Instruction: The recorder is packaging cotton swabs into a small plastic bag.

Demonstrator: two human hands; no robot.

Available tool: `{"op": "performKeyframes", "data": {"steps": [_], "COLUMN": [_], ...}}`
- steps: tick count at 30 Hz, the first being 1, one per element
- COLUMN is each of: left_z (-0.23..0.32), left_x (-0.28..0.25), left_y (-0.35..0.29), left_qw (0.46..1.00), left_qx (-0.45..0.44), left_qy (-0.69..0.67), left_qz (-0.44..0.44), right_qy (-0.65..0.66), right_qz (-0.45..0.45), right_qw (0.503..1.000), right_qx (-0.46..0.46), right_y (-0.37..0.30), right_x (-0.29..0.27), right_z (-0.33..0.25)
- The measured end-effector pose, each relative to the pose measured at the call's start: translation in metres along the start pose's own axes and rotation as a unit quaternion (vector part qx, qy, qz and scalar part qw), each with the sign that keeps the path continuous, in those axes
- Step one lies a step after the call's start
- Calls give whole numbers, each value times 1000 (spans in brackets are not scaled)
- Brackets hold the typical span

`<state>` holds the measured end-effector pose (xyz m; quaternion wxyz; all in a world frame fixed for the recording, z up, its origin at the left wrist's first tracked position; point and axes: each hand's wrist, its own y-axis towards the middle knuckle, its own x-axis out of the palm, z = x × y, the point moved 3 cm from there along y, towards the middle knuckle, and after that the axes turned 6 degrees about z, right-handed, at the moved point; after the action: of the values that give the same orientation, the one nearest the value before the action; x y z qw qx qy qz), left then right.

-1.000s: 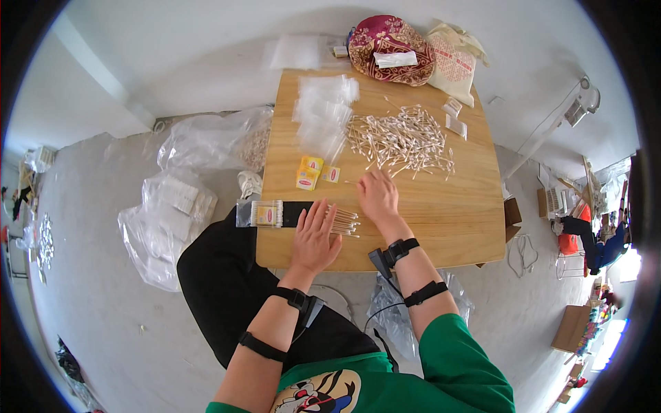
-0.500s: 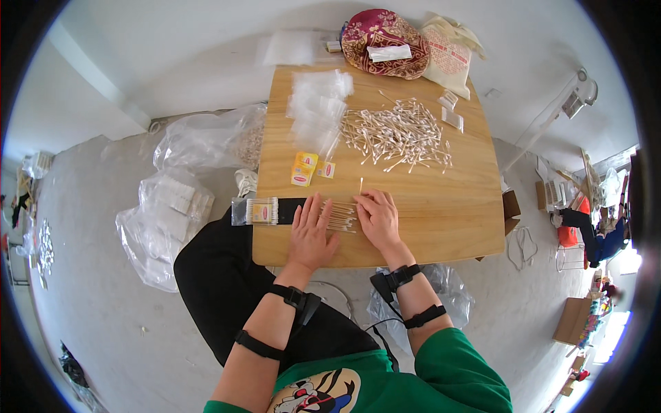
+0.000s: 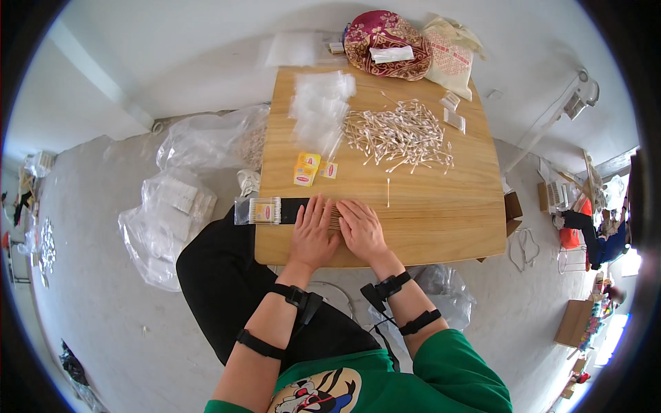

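Near the front edge of the wooden table (image 3: 454,227), my left hand (image 3: 314,234) lies flat with its fingers stretched over the end of a black strip (image 3: 292,208). Thin swab sticks (image 3: 335,219) show in the narrow gap between my hands. My right hand (image 3: 363,233) rests beside it, palm down with its fingers extended, covering most of those swabs. At the strip's left end sits a clear bag (image 3: 264,210) filled with a row of cotton swabs and a yellow card. A lone cotton swab (image 3: 388,193) lies beyond my right hand.
A loose heap of cotton swabs (image 3: 399,134) spreads across the table's middle. Left of it are clear plastic bags (image 3: 318,103) and yellow cards (image 3: 306,169). A patterned red cap (image 3: 387,41) and a cloth bag (image 3: 451,58) sit at the far edge. Swab-filled plastic sacks (image 3: 169,217) stand on the floor.
My right hand has moved left, close against my left hand and over the swab sticks. The lone swab near its fingertips now lies farther right, apart from the hand.
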<state>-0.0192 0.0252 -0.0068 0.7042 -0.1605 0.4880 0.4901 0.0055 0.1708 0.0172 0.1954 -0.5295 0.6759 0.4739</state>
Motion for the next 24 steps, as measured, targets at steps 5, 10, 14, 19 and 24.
{"op": "performKeyframes", "data": {"steps": [5, 10, 14, 19, 24], "left_z": [-3, -10, -12, -9, -4], "left_x": [1, -3, 6, 9, 12], "left_y": [-2, 5, 16, 21, 19], "left_qw": [999, 970, 844, 768, 735], "left_qx": [-6, -29, -146, -205, -211], "left_qy": [-38, -238, -513, -603, -640], "left_qz": [25, 51, 65, 61, 72], "right_qy": [92, 194, 242, 283, 313], "right_qz": [35, 128, 130, 122, 111], "right_qw": [990, 953, 934, 919, 908], "right_qx": [97, 192, 227, 247, 254], "right_y": [-12, -22, -15, -8, -1], "right_x": [-1, -1, 12, 19, 22], "right_z": [10, 6, 1, 0, 0]}}
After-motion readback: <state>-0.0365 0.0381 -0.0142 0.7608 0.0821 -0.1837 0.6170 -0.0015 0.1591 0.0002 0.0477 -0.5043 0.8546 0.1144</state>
